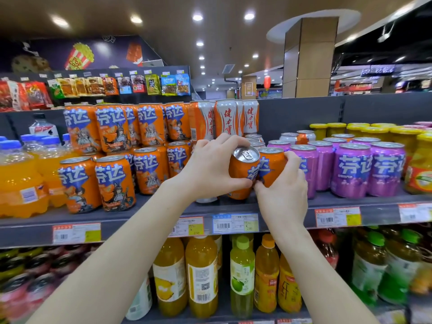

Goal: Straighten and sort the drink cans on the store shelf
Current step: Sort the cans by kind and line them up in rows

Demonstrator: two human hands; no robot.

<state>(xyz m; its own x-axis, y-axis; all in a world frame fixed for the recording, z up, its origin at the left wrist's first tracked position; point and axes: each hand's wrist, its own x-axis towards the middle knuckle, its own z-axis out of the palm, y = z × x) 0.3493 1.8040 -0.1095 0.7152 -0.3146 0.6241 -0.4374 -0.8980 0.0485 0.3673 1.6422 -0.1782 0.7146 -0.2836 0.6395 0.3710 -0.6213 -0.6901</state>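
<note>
Our left hand [210, 167] grips the tilted orange can [244, 170], probably to right it; our right hand [282, 192] grips the upright can [272, 167] alongside, bracing it.

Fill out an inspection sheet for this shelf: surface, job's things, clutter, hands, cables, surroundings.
Surface: grey shelf, price tags along its front edge.
Job's things: tilted orange can touching an upright orange can; stacked orange cans to the left, purple cans to the right.
Clutter: orange-and-white cans behind; orange drink bottles far left; yellow-lidded jars far right.
Hands: left hand grips the tilted orange can; right hand grips the upright orange can.
Cables: nothing seen.
Surroundings: snack packets above, juice bottles below, pillar behind.
</note>
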